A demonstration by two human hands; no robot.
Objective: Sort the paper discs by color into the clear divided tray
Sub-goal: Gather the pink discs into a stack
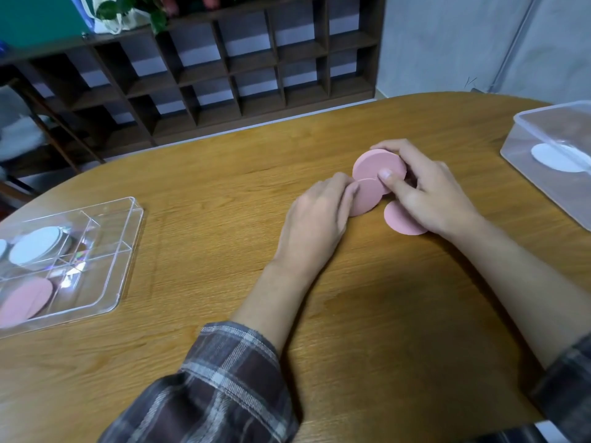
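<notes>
Gathering loose pink discs [374, 164] into one stack for the tray [131, 251], your right hand [428, 193] pinches several while your left hand [319, 215] grips another's edge.

Your left sleeve [224, 388] is plaid flannel, dark brown and muted purple-grey, crossed with pale grey and white stripes; its cuff ends partway up the forearm; your right sleeve [566, 378] shows the same plaid; your left hand [319, 215] and right hand [431, 193] are bare.
</notes>
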